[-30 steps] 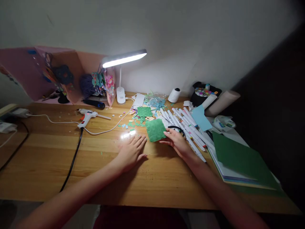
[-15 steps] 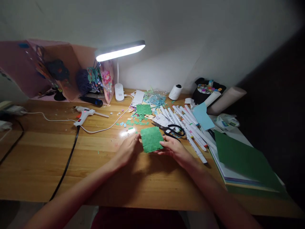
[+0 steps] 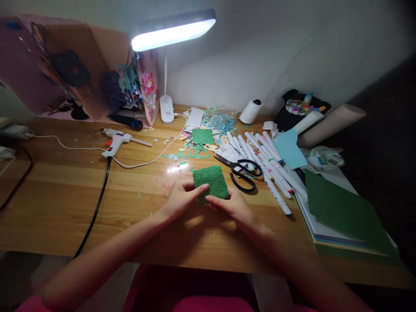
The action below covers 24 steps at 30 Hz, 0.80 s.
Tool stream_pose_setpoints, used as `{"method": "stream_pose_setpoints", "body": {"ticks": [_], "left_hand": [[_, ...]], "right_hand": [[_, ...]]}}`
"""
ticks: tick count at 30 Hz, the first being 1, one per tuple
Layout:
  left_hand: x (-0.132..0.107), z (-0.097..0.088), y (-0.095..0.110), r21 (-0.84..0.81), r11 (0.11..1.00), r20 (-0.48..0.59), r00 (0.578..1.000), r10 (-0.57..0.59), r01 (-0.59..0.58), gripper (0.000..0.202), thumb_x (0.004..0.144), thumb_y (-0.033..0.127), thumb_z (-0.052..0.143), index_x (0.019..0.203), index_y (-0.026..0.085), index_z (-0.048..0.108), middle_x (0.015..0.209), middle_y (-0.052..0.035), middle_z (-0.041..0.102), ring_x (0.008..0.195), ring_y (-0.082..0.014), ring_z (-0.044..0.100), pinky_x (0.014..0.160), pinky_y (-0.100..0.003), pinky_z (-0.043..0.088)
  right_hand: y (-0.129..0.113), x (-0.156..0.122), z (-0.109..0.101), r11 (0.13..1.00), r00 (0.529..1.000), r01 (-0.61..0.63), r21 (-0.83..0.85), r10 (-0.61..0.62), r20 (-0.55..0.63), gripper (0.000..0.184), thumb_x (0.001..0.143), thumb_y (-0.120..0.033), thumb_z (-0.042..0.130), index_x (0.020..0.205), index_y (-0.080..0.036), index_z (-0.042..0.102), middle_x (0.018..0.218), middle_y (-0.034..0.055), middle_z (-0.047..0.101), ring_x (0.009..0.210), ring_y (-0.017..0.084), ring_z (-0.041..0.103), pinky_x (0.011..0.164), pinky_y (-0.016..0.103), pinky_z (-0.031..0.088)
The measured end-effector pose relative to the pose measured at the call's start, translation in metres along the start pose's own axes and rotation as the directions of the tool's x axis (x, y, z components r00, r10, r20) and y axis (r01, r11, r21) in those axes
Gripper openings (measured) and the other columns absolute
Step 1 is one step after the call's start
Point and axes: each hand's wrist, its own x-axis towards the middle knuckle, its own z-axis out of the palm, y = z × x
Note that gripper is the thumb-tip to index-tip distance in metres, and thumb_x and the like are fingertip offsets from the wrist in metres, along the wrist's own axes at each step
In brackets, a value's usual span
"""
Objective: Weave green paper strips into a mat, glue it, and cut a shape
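Note:
A green square of woven paper strips (image 3: 212, 178) is held up between both hands above the wooden table. My left hand (image 3: 183, 197) grips its lower left side, thumb lying across the face. At the lower right, my right hand (image 3: 232, 206) pinches it with the thumb in front; the fingers behind are partly hidden. Black-handled scissors (image 3: 242, 169) lie with blades apart just beyond my right hand. Farther back, a second green paper square (image 3: 203, 136) rests among paper scraps (image 3: 195, 151).
White markers (image 3: 263, 160) lie in a loose row to the right, near stacked paper with a dark green sheet (image 3: 347, 212) on top. On the left are a hot glue gun (image 3: 117, 142) and its black cable (image 3: 97, 208). A lit desk lamp (image 3: 173, 30) overhangs the back.
My left hand has moved from beside the green square onto its edge, thumb over the face. My right thumb has shifted toward the lower middle. The whole view has shifted slightly.

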Motion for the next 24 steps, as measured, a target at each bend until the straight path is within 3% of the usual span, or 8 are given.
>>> {"method": "stream_pose_setpoints", "body": {"ticks": [11,14,16,19,21,24], "left_hand": [[0.0,-0.001,-0.003,0.001,1.0,-0.067,0.997,0.026,-0.026,0.034,0.07,0.044,0.067,0.071,0.01,0.07,0.064,-0.0021,0.063,0.059,-0.0126,0.052,0.055,-0.022,0.038],[0.001,-0.003,-0.001,-0.037,0.999,-0.111,0.994,0.01,-0.014,0.034,0.068,0.044,0.069,0.069,0.01,0.069,0.066,-0.0027,0.065,0.06,-0.0125,0.053,0.056,-0.022,0.038],[0.002,-0.005,0.0,-0.082,0.997,-0.151,0.988,-0.027,0.015,0.035,0.066,0.045,0.071,0.075,0.011,0.07,0.074,-0.0045,0.068,0.064,-0.0142,0.056,0.058,-0.023,0.041],[0.004,-0.007,0.0,-0.138,0.987,-0.14,0.985,-0.099,0.08,0.039,0.064,0.046,0.072,0.083,0.012,0.07,0.085,-0.0066,0.07,0.072,-0.0172,0.06,0.062,-0.024,0.044],[0.003,-0.007,0.0,-0.15,0.98,-0.092,0.985,-0.147,0.132,0.04,0.065,0.047,0.071,0.087,0.014,0.07,0.086,-0.0065,0.07,0.073,-0.0179,0.061,0.062,-0.024,0.044],[0.002,-0.006,0.0,-0.14,0.976,-0.036,0.985,-0.17,0.164,0.037,0.066,0.046,0.071,0.085,0.015,0.069,0.078,-0.0044,0.07,0.07,-0.017,0.062,0.059,-0.023,0.043]], "right_hand": [[0.001,-0.003,-0.008,0.998,0.993,-0.007,0.055,0.001,0.114,0.027,0.064,-0.039,0.075,0.075,-0.015,0.072,0.073,0.0058,0.072,0.062,0.013,0.061,0.06,0.026,0.045],[0.002,-0.002,-0.01,1.0,0.998,0.027,-0.007,-0.027,0.058,0.028,0.065,-0.041,0.074,0.075,-0.015,0.07,0.072,0.0056,0.07,0.062,0.014,0.061,0.058,0.027,0.046],[0.002,-0.002,-0.013,0.988,0.988,0.133,-0.08,-0.139,-0.074,0.029,0.064,-0.04,0.076,0.078,-0.016,0.067,0.072,0.0036,0.067,0.064,0.016,0.06,0.057,0.027,0.046],[0.001,-0.002,-0.016,0.886,0.869,0.376,-0.27,-0.438,-0.228,0.024,0.068,-0.035,0.075,0.082,-0.02,0.063,0.08,0.0018,0.062,0.072,0.016,0.058,0.061,0.028,0.046],[-0.001,-0.004,-0.017,0.757,0.772,0.505,-0.413,-0.611,-0.176,0.013,0.074,-0.028,0.071,0.082,-0.021,0.065,0.084,0.0018,0.057,0.074,0.016,0.056,0.065,0.029,0.046],[-0.001,-0.008,-0.014,0.593,0.684,0.6,-0.537,-0.729,-0.041,0.006,0.079,-0.02,0.067,0.084,-0.023,0.069,0.083,0.002,0.054,0.078,0.017,0.054,0.071,0.032,0.045]]}}
